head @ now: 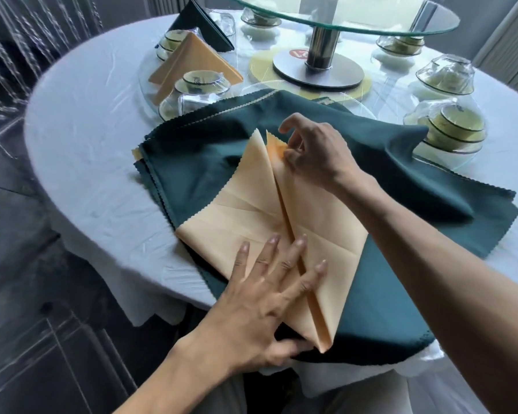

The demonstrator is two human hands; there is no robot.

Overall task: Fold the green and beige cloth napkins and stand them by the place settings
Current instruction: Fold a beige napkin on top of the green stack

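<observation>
A beige napkin lies folded into a diamond with a centre seam, on top of a stack of flat green napkins near the table's front edge. My left hand presses flat on the beige napkin's near half, fingers spread across the seam. My right hand pinches the right flap's far tip. At the back left a folded beige napkin and a folded green napkin stand by place settings.
The round table has a white cloth. A glass turntable on a metal post stands in the middle. Wrapped bowl sets sit at left and right. Clear chairs stand at the left.
</observation>
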